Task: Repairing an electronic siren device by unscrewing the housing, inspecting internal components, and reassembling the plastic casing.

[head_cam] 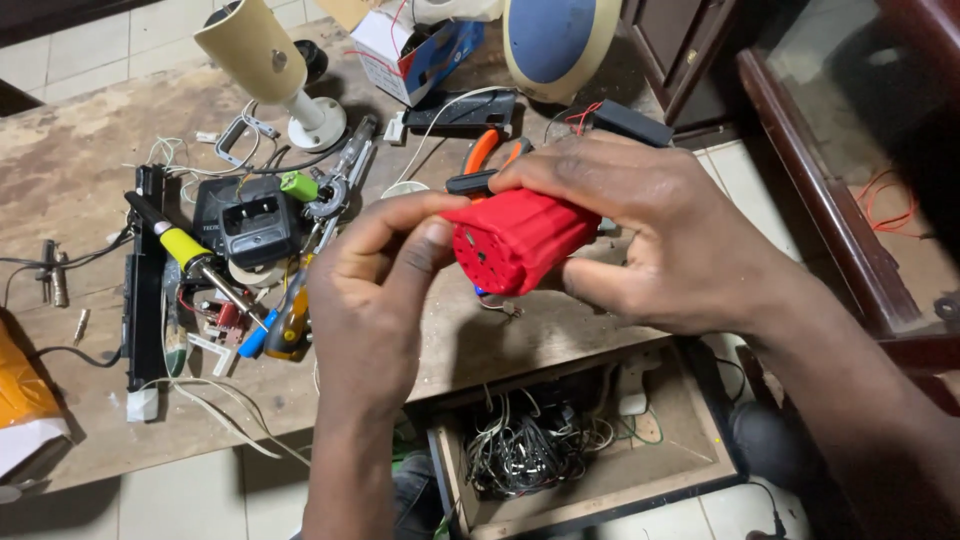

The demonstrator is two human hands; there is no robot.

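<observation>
Both my hands clamp the red ribbed housing (520, 240) above the workbench (90, 170): right hand (650, 235) wraps its body, left hand (375, 275) thumbs its perforated end face. Inspection step, I judge; next demands steady turning, sparing the dangling wires (498, 305).

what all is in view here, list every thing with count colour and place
red ribbed casing: 1, red, held over the bench edge between both hands
soldering iron: 1, yellow and black, left on the bench
charger cradle: 1, black, beside the iron
security camera: 1, beige, top left
pliers: 1, orange handles, behind the casing
cardboard box: 1, blue and white, top centre
oval speaker: 1, blue and cream, top
open drawer: 1, wooden, below the bench, holds tangled wires
workbench: 1, worn brown
left hand: 1, fingers on the casing's end
right hand: 1, wrapped around the casing
</observation>
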